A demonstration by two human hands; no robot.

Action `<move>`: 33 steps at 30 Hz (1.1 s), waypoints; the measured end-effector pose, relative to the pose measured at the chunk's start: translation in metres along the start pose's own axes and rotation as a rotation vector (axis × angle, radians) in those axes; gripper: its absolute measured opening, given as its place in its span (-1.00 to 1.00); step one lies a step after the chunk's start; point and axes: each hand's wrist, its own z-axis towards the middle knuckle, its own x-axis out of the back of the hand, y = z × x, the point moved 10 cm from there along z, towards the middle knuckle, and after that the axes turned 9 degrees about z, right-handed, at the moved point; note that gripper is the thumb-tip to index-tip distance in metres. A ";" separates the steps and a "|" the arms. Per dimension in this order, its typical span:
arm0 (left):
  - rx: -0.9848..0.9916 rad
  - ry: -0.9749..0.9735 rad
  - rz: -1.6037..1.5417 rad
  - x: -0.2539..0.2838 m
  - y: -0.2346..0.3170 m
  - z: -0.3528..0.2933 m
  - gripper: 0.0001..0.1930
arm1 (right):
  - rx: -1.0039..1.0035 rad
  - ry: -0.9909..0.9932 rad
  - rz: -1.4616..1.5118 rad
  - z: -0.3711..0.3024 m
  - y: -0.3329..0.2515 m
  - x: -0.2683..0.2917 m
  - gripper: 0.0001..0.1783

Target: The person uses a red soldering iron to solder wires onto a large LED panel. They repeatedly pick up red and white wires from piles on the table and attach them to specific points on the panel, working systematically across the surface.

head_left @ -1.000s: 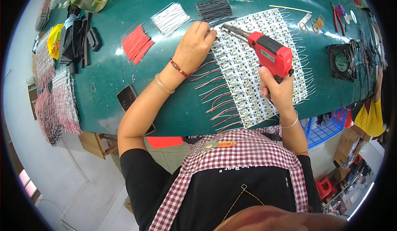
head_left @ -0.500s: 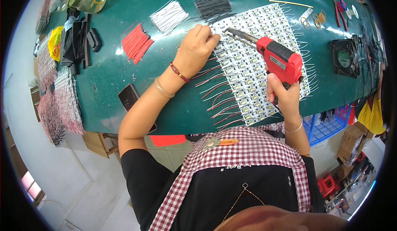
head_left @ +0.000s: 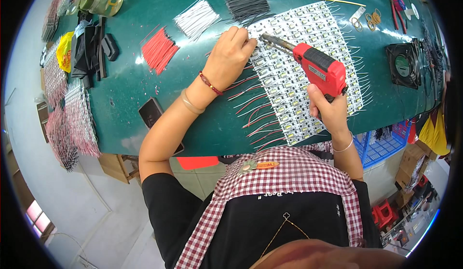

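Observation:
A panel of white LED circuit boards (head_left: 308, 71) lies on the green table, with red, black and white wires trailing from its left side and white ones from its right. My right hand (head_left: 329, 106) is wrapped round the handle of a red and black soldering gun (head_left: 320, 66). The gun's tip points left at the panel's upper left corner, close to my left fingers. My left hand (head_left: 230, 52) is closed in a pinch at that same corner; whatever lies between its fingertips is hidden.
Left of the panel lie bundles of red wires (head_left: 160, 51), white wires (head_left: 197, 19) and black wires (head_left: 248, 6). A phone (head_left: 150, 111) sits beside my left forearm. On the right are a black fan (head_left: 403, 65), rubber bands (head_left: 373, 19) and red-handled pliers (head_left: 396, 16).
My right hand and the soldering gun have shifted slightly to the left. The left hand stays pinched at the panel's corner, nearly still.

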 end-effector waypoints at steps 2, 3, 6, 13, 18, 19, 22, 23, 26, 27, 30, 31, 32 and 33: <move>-0.008 0.005 -0.011 0.001 0.000 0.000 -0.73 | -0.011 -0.009 -0.002 -0.001 0.002 0.000 -0.81; -0.013 0.008 -0.019 0.001 0.000 0.000 -0.73 | -0.016 -0.011 -0.004 -0.001 0.002 0.000 -0.81; -0.024 0.016 -0.028 0.000 -0.001 0.000 -0.74 | 0.048 0.030 0.075 -0.002 -0.001 0.003 -0.81; -0.019 0.006 -0.032 0.000 -0.002 -0.001 -0.76 | 0.003 0.005 -0.001 0.001 0.000 0.000 -0.80; -0.039 0.026 -0.044 0.001 -0.002 -0.001 -0.75 | 0.012 0.022 -0.043 -0.001 0.001 0.001 -0.79; -0.042 0.026 -0.047 0.001 -0.002 0.000 -0.75 | 0.012 0.022 -0.045 -0.001 0.001 0.001 -0.79; -0.051 0.024 -0.043 0.000 -0.003 0.000 -0.76 | 0.020 0.027 -0.014 -0.001 0.001 0.002 -0.80; -0.054 0.020 -0.041 0.000 -0.002 0.001 -0.76 | 0.029 0.031 0.019 -0.001 0.001 0.002 -0.80; -0.063 0.013 -0.032 0.002 -0.002 0.001 -0.78 | 0.047 0.017 0.008 -0.004 -0.005 0.002 -0.84; -0.068 0.011 -0.030 0.002 -0.002 0.002 -0.78 | 0.051 0.010 -0.014 -0.004 -0.007 0.002 -0.85; -0.072 0.012 -0.026 0.002 -0.002 0.002 -0.79 | 0.037 0.003 -0.017 -0.003 -0.004 0.002 -0.84; -0.072 0.014 -0.025 0.002 -0.002 0.002 -0.79 | 0.042 -0.004 -0.021 -0.003 -0.005 0.001 -0.84; -0.074 0.016 -0.024 0.002 -0.002 0.002 -0.79 | 0.048 -0.011 -0.026 -0.003 -0.007 -0.002 -0.84; -0.076 0.018 -0.022 0.002 -0.002 0.002 -0.79 | 0.053 -0.019 -0.031 -0.002 -0.008 -0.004 -0.84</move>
